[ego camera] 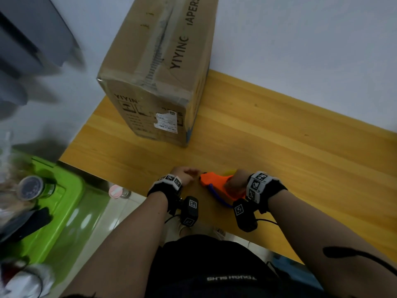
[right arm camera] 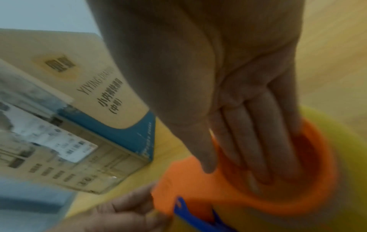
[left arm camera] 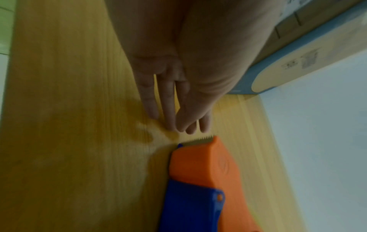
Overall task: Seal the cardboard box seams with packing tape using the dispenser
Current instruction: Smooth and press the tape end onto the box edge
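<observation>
Tape is what I am after: this looks like the step of freeing the loose end before any seam gets sealed. My right hand (ego camera: 236, 181) holds the orange dispenser (ego camera: 217, 184) down on the wooden surface (ego camera: 300, 168), near me; the fingers (right arm camera: 248, 141) lie straight and close together inside its round orange hub, thumb over the rim, so they press rather than clamp. My left hand (ego camera: 184, 173) sits just left of it, fingers (left arm camera: 151, 102) straight and nearly together, thumb close to the fingertips right beside the toothed blade (left arm camera: 200, 139); I cannot tell whether a tape end is between them. The cardboard box (ego camera: 159, 82) stands well apart on the far side of the surface, its long top seam (ego camera: 159, 46) facing up. Next, I judge, I need a pinch on the tape end, then a carry over to the box to start at one end of that seam
</observation>
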